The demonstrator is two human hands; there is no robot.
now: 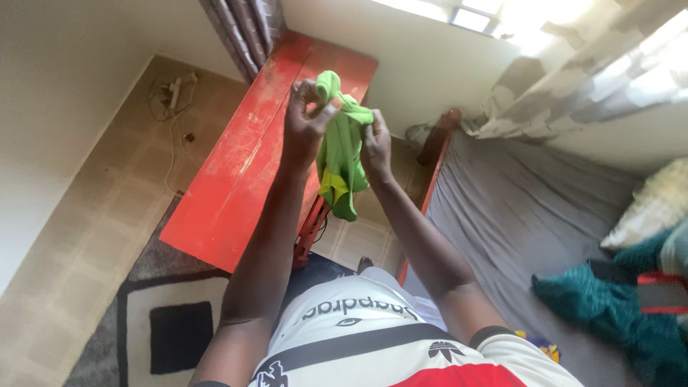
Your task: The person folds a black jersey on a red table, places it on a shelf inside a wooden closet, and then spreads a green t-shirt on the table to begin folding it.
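A bright green garment (340,154) with a yellow patch hangs in the air between my hands, above the edge of a red table (236,172). My left hand (307,118) pinches its upper left part, with a bunched end sticking up above my fingers. My right hand (377,140) grips the upper right edge of the same cloth. Both arms are stretched forward from my white, black and red shirt (373,337).
A bed with a grey sheet (530,222) lies to the right, with a teal cloth (609,308) and a pillow (652,208) on it. Curtains (566,86) hang at the window. A patterned rug (165,315) and a power strip with cables (172,93) are on the floor at left.
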